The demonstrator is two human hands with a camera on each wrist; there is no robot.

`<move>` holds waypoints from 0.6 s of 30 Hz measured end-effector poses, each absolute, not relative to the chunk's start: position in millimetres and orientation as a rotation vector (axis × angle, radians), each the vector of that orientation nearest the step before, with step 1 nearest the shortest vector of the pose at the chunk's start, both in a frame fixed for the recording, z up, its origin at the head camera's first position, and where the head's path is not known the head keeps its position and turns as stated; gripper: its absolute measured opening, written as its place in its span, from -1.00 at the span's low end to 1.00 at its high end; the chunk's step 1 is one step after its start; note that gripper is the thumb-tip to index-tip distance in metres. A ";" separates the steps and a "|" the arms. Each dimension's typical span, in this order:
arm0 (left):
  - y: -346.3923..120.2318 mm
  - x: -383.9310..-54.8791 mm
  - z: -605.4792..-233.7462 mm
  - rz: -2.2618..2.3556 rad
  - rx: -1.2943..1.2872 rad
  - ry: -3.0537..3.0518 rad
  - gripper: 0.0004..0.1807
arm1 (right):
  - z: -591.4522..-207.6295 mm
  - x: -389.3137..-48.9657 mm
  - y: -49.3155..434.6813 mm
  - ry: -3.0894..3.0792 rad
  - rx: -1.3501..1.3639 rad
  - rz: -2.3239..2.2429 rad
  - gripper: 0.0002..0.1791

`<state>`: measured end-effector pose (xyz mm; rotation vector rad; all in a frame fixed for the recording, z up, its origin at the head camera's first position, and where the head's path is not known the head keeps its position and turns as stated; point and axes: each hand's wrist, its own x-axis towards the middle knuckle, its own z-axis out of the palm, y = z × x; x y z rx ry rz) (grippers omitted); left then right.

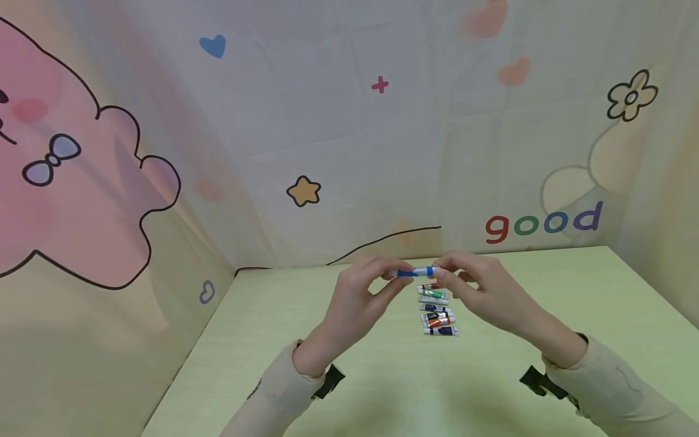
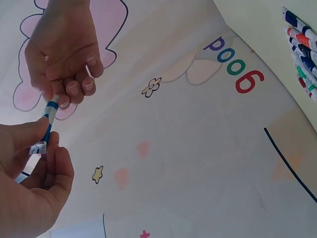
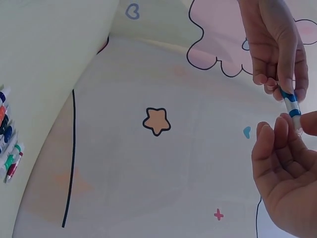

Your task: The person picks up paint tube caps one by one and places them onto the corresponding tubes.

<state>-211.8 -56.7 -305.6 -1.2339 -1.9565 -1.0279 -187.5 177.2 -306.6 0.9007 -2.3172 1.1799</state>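
A small blue-and-white paint tube (image 1: pixel 422 272) is held up level between both hands, above the far part of the table. My left hand (image 1: pixel 360 294) pinches its flat crimped end between thumb and fingers. From the other side my right hand (image 1: pixel 488 294) pinches the white cap end with thumb and fingertips. In the left wrist view the silvery crimp of the paint tube (image 2: pixel 48 120) shows below the left thumb. The right wrist view shows the blue band of the paint tube (image 3: pixel 294 111) beside the right fingers.
Several more paint tubes lie in a column on the pale green table (image 1: pixel 246 364), among them a green one (image 1: pixel 434 294), an orange one (image 1: pixel 441 322) and a dark blue one (image 1: pixel 442 331) nearest me. A printed curtain (image 1: pixel 349 133) hangs behind the table's far edge.
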 end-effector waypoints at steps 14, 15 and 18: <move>-59.3 -210.6 -302.9 -1.230 -1.160 -2.095 -0.80 | -299.9 -183.1 183.9 -2.305 0.816 1.109 -0.93; -59.6 -210.6 -302.6 -1.242 -1.158 -2.100 -0.80 | -300.1 -183.1 184.4 -2.295 0.815 1.100 -0.93; -60.0 -210.5 -302.3 -1.259 -1.143 -2.119 -0.78 | -300.9 -183.9 185.9 -2.264 0.821 1.079 -0.91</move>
